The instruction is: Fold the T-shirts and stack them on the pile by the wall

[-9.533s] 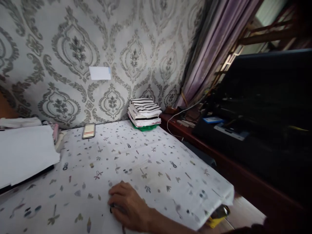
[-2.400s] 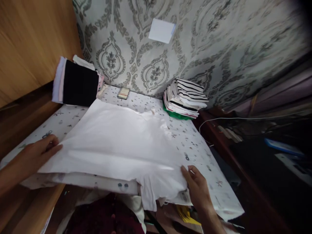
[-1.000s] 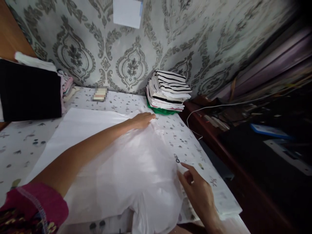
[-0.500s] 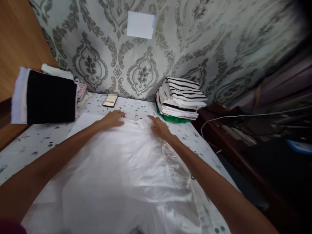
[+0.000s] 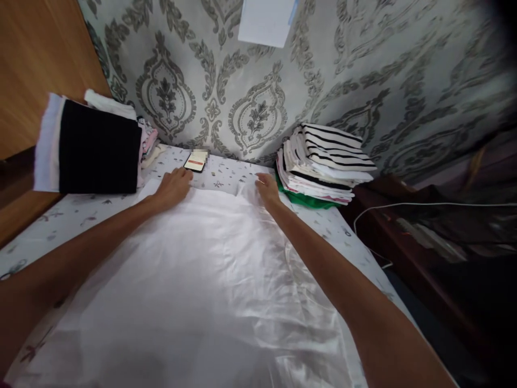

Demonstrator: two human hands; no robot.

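Observation:
A white garment (image 5: 181, 280) lies spread over the bed, smooth on its left side and creased with shiny folds on its right. At its far left corner, my left hand (image 5: 174, 187) is closed over the edge with the fingers together. My right hand (image 5: 267, 191) is closed at the far right corner, where the fabric bunches up beside the fingers. Both thumbs are mostly hidden. Just beyond my left fingertips rests a phone (image 5: 196, 161) with a lit screen, partly blurred.
Folded clothes (image 5: 99, 148) with a black piece in front stand at the left. Another folded stack (image 5: 327, 167), striped on top and green below, sits near my right hand. A patterned wall (image 5: 258, 113) closes off the back. A white cable (image 5: 424, 205) crosses dark furniture at right.
My hands have moved farther apart, drawing the garment's far edge wider. The small folded flap near my right hand no longer shows. The view has shifted, so the surroundings sit farther right.

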